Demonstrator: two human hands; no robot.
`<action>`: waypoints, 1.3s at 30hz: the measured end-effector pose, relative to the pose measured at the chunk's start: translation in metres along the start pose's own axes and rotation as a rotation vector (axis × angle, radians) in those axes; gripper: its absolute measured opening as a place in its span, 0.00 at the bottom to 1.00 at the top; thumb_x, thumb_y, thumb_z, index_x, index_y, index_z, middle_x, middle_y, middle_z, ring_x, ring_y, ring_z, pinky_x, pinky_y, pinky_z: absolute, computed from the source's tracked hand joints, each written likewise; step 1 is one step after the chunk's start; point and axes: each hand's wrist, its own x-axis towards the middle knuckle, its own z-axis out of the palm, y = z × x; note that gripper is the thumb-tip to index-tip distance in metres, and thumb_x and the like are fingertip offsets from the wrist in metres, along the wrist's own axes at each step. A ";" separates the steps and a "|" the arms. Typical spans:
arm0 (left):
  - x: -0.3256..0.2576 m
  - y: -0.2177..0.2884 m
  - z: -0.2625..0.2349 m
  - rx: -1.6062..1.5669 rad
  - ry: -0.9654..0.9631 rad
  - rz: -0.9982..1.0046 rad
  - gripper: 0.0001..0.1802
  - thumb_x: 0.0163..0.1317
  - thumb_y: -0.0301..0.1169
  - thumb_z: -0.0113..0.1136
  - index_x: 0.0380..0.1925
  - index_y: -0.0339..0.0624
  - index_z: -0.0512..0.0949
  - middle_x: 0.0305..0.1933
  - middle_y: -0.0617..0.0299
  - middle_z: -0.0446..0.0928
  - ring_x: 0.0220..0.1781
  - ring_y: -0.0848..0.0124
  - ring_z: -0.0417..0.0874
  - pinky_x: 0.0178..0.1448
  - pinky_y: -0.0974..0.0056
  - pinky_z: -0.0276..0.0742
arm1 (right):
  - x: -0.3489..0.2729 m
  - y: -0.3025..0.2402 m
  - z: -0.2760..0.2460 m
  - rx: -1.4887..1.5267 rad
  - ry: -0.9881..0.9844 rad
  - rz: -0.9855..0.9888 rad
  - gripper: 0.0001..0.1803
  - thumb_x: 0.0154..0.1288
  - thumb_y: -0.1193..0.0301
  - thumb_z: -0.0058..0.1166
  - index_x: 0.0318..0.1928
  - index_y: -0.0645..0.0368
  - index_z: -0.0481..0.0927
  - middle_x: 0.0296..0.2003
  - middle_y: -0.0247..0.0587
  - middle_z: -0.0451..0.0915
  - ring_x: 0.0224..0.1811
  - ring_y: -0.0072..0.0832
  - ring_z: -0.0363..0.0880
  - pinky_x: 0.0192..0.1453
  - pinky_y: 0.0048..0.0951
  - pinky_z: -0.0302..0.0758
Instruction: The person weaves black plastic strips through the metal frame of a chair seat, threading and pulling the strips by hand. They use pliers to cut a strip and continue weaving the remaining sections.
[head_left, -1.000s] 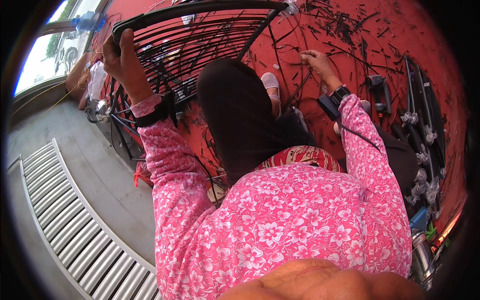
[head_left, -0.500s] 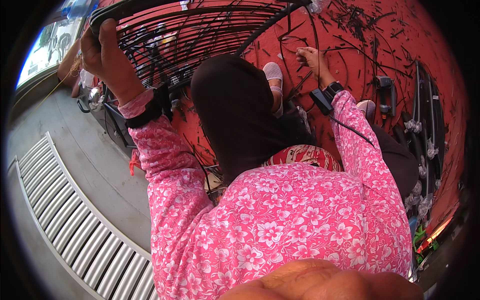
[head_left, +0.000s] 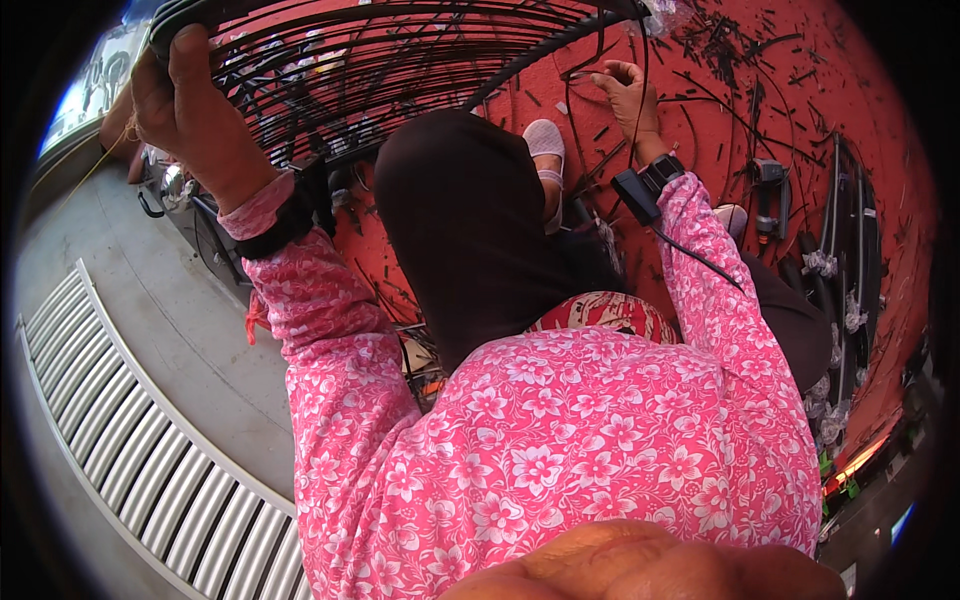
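A big black frame of curved thin rods [head_left: 400,50] stands in front of me over a red floor [head_left: 720,110]. My left hand [head_left: 190,110] is raised at the upper left and grips the frame's thick black rim. My right hand [head_left: 628,95] reaches forward beside the frame's thick slanted bar [head_left: 540,60] and pinches a thin black strand [head_left: 585,75]. Both arms wear pink flowered sleeves with black wrist bands. A dark cloth [head_left: 460,220] hanging from my head hides the middle of the frame's lower part.
Short black offcuts [head_left: 740,50] litter the red floor. A power tool [head_left: 768,190] and long black bars [head_left: 850,250] lie at the right. My white shoe [head_left: 545,140] shows below the frame. A metal grating [head_left: 110,420] and concrete [head_left: 180,310] lie left. Another person's arm [head_left: 115,125] shows far left.
My left hand has slid up and left along the rim. My right hand has reached further forward, up to the slanted bar, and the view has tilted forward.
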 end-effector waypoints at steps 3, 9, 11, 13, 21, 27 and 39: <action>0.000 -0.004 -0.003 -0.005 -0.014 0.019 0.11 0.62 0.32 0.62 0.30 0.34 0.83 0.33 0.64 0.75 0.32 0.78 0.77 0.38 0.72 0.75 | -0.002 -0.011 0.006 -0.022 0.019 -0.062 0.23 0.62 0.67 0.71 0.54 0.61 0.80 0.45 0.32 0.81 0.46 0.20 0.80 0.49 0.23 0.79; 0.006 -0.017 -0.011 0.007 0.009 0.045 0.08 0.61 0.29 0.64 0.28 0.33 0.82 0.29 0.63 0.80 0.29 0.78 0.78 0.38 0.73 0.75 | 0.006 -0.027 0.010 -0.295 0.064 -0.302 0.24 0.59 0.63 0.74 0.52 0.59 0.84 0.36 0.32 0.80 0.40 0.26 0.81 0.48 0.27 0.80; 0.004 -0.021 -0.010 -0.039 0.040 0.008 0.06 0.62 0.27 0.64 0.30 0.34 0.82 0.28 0.64 0.82 0.29 0.78 0.79 0.39 0.73 0.76 | 0.012 -0.030 0.006 -0.245 -0.029 -0.288 0.21 0.61 0.62 0.72 0.51 0.57 0.85 0.37 0.33 0.82 0.40 0.27 0.82 0.47 0.29 0.80; 0.001 -0.023 -0.008 -0.098 0.057 -0.028 0.05 0.62 0.27 0.64 0.32 0.35 0.82 0.29 0.64 0.82 0.30 0.78 0.80 0.39 0.73 0.76 | 0.017 -0.032 -0.001 -0.024 -0.183 -0.237 0.17 0.64 0.62 0.69 0.50 0.55 0.87 0.37 0.34 0.84 0.40 0.28 0.83 0.47 0.30 0.80; 0.007 -0.041 -0.017 -0.195 0.024 -0.055 0.06 0.64 0.27 0.66 0.37 0.36 0.83 0.33 0.65 0.83 0.32 0.78 0.81 0.40 0.73 0.77 | 0.023 -0.028 -0.031 -0.031 0.008 -0.055 0.14 0.72 0.63 0.62 0.49 0.60 0.86 0.41 0.33 0.88 0.42 0.19 0.86 0.47 0.25 0.80; 0.009 -0.041 -0.012 -0.280 0.020 -0.074 0.10 0.65 0.32 0.67 0.41 0.37 0.83 0.32 0.64 0.84 0.32 0.76 0.82 0.39 0.70 0.78 | 0.018 -0.031 -0.048 0.147 0.023 -0.012 0.13 0.74 0.65 0.59 0.52 0.59 0.85 0.41 0.34 0.88 0.43 0.22 0.86 0.46 0.25 0.81; -0.009 -0.014 0.000 -0.418 -0.218 -0.029 0.08 0.72 0.29 0.57 0.42 0.36 0.81 0.36 0.63 0.82 0.34 0.77 0.82 0.36 0.72 0.81 | 0.004 -0.038 -0.072 0.157 0.061 0.003 0.14 0.74 0.66 0.60 0.52 0.61 0.84 0.38 0.34 0.87 0.39 0.20 0.86 0.41 0.22 0.81</action>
